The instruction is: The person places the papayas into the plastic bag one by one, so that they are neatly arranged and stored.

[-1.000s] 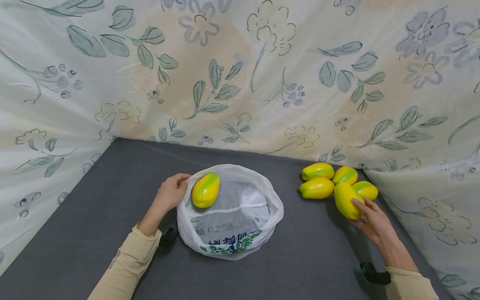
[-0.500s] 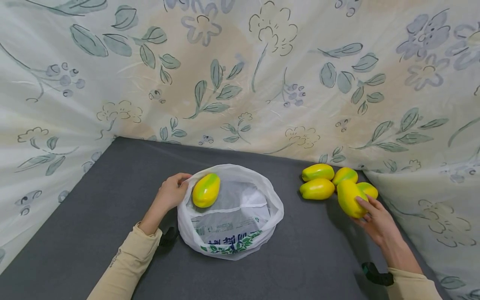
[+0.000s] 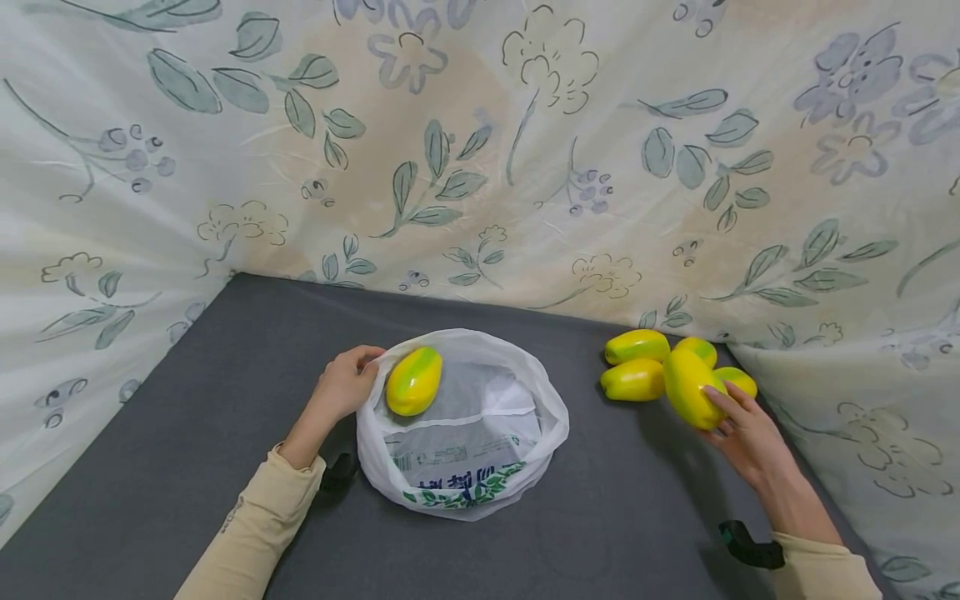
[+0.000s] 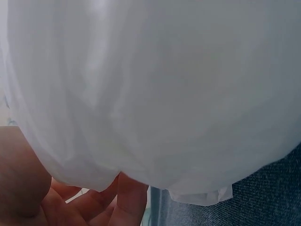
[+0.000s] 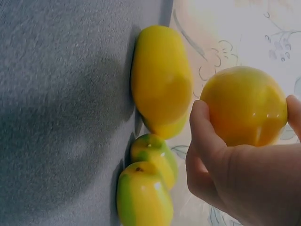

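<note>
A white plastic bag (image 3: 553,417) with green and blue print stands on the dark surface, its mouth spread wide. One yellow-green papaya (image 3: 415,382) lies inside, against the left side. My left hand (image 3: 343,385) grips the bag's rim on the left; in the left wrist view the bag wall (image 4: 155,94) hides part of the fingers. On the right, my right hand (image 3: 753,442) holds another papaya (image 3: 688,387) between thumb and fingers. It is raised off the surface, and the right wrist view shows the held papaya (image 5: 244,106) apart from the others.
Several papayas (image 3: 633,380) lie grouped at the back right, partly behind the held one. Floral cloth (image 3: 480,167) hangs along the back and both sides. Bare dark surface (image 3: 600,500) stretches between the bag and the right arm.
My right hand and its papaya have shifted slightly, first rightward and then back to the left and a little up in view. The left hand stays at the bag's rim.
</note>
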A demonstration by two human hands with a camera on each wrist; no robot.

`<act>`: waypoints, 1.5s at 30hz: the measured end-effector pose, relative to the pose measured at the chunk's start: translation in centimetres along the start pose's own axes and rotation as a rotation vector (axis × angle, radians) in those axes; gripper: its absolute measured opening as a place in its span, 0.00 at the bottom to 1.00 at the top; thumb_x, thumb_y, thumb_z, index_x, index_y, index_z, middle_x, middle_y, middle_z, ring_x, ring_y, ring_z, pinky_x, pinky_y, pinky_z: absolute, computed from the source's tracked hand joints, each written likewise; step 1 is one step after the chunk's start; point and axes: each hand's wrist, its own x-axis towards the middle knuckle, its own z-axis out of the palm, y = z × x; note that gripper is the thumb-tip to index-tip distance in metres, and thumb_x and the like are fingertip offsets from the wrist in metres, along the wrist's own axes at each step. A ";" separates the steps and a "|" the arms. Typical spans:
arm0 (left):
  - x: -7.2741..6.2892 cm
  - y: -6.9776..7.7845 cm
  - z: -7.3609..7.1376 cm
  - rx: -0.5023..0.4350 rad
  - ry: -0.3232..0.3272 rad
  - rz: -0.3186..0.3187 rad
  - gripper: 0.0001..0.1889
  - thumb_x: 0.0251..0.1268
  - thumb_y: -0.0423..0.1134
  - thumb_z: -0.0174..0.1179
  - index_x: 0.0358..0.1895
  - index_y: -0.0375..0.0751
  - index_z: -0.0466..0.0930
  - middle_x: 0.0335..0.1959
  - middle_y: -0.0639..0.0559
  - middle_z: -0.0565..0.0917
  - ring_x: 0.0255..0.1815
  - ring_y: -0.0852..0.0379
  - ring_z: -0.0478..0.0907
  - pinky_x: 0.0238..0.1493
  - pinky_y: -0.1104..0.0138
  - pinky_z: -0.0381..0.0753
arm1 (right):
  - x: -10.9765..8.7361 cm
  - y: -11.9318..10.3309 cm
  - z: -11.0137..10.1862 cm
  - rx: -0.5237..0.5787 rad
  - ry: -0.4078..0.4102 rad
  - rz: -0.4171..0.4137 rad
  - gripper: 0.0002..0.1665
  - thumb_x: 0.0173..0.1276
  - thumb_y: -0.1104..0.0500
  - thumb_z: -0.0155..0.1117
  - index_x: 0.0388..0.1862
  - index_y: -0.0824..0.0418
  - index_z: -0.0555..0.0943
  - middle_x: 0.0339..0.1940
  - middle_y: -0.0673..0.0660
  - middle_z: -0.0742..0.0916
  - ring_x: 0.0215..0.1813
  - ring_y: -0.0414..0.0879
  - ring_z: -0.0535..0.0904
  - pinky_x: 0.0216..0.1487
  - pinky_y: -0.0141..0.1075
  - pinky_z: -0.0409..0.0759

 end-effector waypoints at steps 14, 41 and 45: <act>0.1 0.1 0.0 0.002 -0.002 -0.018 0.18 0.73 0.35 0.46 0.61 0.34 0.73 0.53 0.33 0.77 0.47 0.39 0.76 0.43 0.50 0.77 | -0.1 0.0 1.8 -0.008 -0.082 0.013 0.47 0.63 0.40 0.64 0.75 0.39 0.51 0.62 0.45 0.64 0.60 0.46 0.65 0.50 0.44 0.76; 0.3 0.0 0.3 -0.001 0.006 -0.019 0.18 0.73 0.35 0.47 0.61 0.34 0.73 0.53 0.33 0.77 0.47 0.40 0.76 0.43 0.50 0.77 | -7.2 -6.0 11.3 -0.023 -0.250 0.044 0.51 0.71 0.44 0.56 0.78 0.53 0.36 0.61 0.47 0.62 0.62 0.46 0.61 0.57 0.44 0.69; 0.3 -0.1 0.3 -0.001 0.006 -0.015 0.18 0.73 0.35 0.47 0.61 0.34 0.73 0.53 0.33 0.77 0.48 0.39 0.76 0.44 0.50 0.77 | -7.1 -5.9 11.6 -0.021 -0.261 0.046 0.50 0.72 0.45 0.55 0.78 0.54 0.36 0.62 0.48 0.63 0.60 0.45 0.63 0.61 0.46 0.66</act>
